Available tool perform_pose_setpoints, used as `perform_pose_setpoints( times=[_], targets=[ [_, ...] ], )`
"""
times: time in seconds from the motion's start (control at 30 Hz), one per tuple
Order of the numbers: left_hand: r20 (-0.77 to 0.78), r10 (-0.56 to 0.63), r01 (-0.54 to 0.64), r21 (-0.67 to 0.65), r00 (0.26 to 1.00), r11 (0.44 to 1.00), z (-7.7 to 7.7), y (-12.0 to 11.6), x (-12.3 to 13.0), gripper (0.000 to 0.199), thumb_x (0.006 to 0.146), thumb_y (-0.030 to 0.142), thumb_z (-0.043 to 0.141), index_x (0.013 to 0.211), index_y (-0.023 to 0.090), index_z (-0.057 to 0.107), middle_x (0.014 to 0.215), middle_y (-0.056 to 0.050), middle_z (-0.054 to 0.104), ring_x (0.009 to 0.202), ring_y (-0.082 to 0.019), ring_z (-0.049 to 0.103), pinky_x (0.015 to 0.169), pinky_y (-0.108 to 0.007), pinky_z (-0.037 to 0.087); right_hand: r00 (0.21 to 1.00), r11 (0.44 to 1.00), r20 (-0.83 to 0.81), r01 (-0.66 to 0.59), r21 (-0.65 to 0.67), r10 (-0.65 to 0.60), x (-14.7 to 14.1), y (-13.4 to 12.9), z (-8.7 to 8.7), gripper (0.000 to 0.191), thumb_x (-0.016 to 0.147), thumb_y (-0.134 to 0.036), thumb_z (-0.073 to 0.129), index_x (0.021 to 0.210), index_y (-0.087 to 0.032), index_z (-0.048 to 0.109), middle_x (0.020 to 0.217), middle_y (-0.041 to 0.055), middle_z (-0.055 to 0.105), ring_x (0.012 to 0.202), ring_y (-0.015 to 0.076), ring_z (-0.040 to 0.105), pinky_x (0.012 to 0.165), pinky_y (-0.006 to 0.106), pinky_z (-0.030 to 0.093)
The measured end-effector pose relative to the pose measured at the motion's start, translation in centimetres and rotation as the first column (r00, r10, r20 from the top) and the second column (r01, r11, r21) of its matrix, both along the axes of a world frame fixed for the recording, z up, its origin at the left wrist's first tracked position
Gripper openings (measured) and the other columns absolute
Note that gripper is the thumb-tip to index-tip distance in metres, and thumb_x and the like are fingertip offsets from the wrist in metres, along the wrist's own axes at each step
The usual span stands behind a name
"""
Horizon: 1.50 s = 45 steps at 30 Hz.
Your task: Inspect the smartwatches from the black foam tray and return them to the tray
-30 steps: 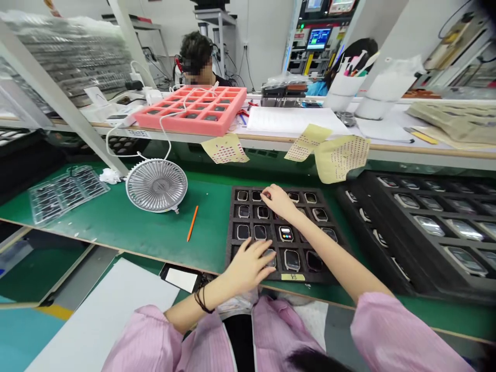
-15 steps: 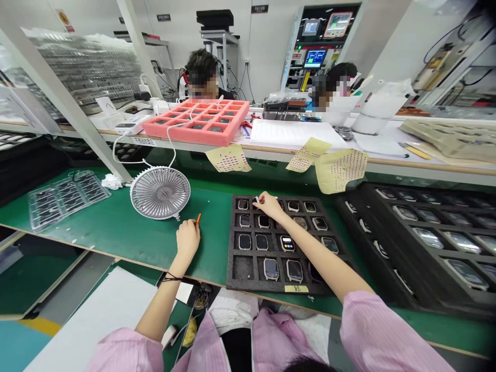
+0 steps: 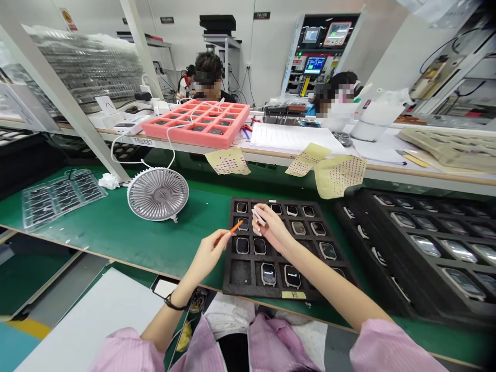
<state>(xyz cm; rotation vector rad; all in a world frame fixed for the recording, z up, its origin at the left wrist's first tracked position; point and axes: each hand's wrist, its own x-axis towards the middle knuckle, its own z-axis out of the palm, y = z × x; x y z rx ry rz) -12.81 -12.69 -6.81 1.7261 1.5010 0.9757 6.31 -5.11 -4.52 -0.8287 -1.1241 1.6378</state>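
**Two hands pinch small items over a black foam tray of smartwatches**

The right hand (image 3: 274, 230) hovers over the upper middle of a black foam tray (image 3: 248, 290), its thumb and forefinger pinching a small pale strip (image 3: 258, 217). The remaining fingers sit close together, partly hidden behind the hand. The left hand (image 3: 209, 254) is just to the left of the tray's upper-left area, its fingertips pressed together around a slim orange pen (image 3: 234, 228), whose tip points toward the tray.

The tray lies at lower centre of the frame on a green work mat (image 3: 116, 232). Its square cells hold rectangular smartwatch bodies (image 3: 268, 274), while the lower-left cell, an empty one (image 3: 240, 272), shows bare foam. A small yellow label (image 3: 293, 295) sits on the tray's front edge.

To the right is a larger black tray of watches (image 3: 426, 245). To the left stand a round grey desk fan (image 3: 157, 194) and a clear plastic tray (image 3: 64, 192). Along the shelf above are a salmon-pink foam tray (image 3: 196, 124) and cream sheets dotted with red (image 3: 340, 176). A seated co-worker (image 3: 207, 67) is beyond the shelf at upper centre. Pink striped sleeves (image 3: 391, 349) cover the person's forearms at the bottom of the frame.
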Motion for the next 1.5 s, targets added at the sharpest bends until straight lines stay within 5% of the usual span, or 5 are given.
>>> perform_pose_setpoints(
  times=[0.3, 0.77, 1.03, 1.27, 1.5],
  targets=[
    [0.364, -0.023, 0.033, -0.022, 0.931, 0.999, 3.1, -1.3, 4.7, 0.033, 0.088, 0.044, 0.054, 0.088, 0.014, 0.067, 0.069, 0.0, 0.059, 0.056, -0.01, 0.042, 0.052, -0.021, 0.031, 0.95, 0.98, -0.306, -0.109, -0.165, 0.054, -1.0, -2.6, 2.0, 0.035, 0.075, -0.037, 0.076, 0.071, -0.023, 0.044, 0.047, -0.01, 0.042, 0.043, 0.0091, 0.043, 0.044, 0.022, 0.041],
    [0.43, -0.079, 0.132, -0.097, 0.899, 0.986, 3.7, -1.1, 3.9, 0.046, 0.084, 0.055, 0.057, 0.083, 0.011, 0.073, 0.049, 0.006, 0.034, 0.047, -0.007, 0.029, 0.045, -0.021, 0.023, 0.983, 0.998, -0.181, -0.047, -0.029, 0.041, -0.1, -2.7, 2.4, 0.032, 0.075, -0.041, 0.076, 0.077, -0.023, 0.049, 0.044, -0.0118, 0.042, 0.038, 0.0066, 0.036, 0.041, 0.02, 0.033],
    [0.583, -0.081, 0.169, -0.098, 0.808, 0.981, 3.8, 0.0, 5.4, 0.048, 0.077, 0.06, 0.065, 0.08, 0.012, 0.072, 0.048, 0.006, 0.034, 0.041, -0.004, 0.023, 0.039, -0.02, 0.016, 0.892, 0.928, -0.374, -0.333, -0.166, 0.253, 0.5, -2.1, 4.1, 0.04, 0.087, -0.039, 0.062, 0.062, -0.021, 0.037, 0.038, -0.0126, 0.028, 0.031, 0.0034, 0.015, 0.036, 0.018, 0.018],
    [0.68, -0.076, 0.212, -0.119, 0.73, 0.97, 2.9, 0.9, 7.0, 0.046, 0.075, 0.058, 0.068, 0.077, 0.012, 0.068, 0.047, 0.008, 0.036, 0.038, -0.002, 0.022, 0.036, -0.018, 0.013, 0.899, 0.936, -0.409, -0.267, -0.227, 0.157, 1.4, -1.8, 3.9, 0.04, 0.09, -0.034, 0.059, 0.06, -0.02, 0.037, 0.036, -0.0126, 0.027, 0.03, 0.0029, 0.012, 0.037, 0.018, 0.022],
    [0.654, -0.078, 0.125, -0.025, 0.753, 0.992, 4.4, 2.7, 7.9, 0.045, 0.077, 0.059, 0.066, 0.073, 0.017, 0.052, 0.052, 0.01, 0.036, 0.037, -0.001, 0.023, 0.034, -0.016, 0.016, 0.991, 0.999, -0.132, -0.035, -0.021, 0.032, 2.2, -0.9, 3.7, 0.019, 0.08, -0.034, 0.066, 0.082, -0.023, 0.051, 0.048, -0.0105, 0.047, 0.034, 0.0055, 0.032, 0.036, 0.018, 0.023]
  ],
)
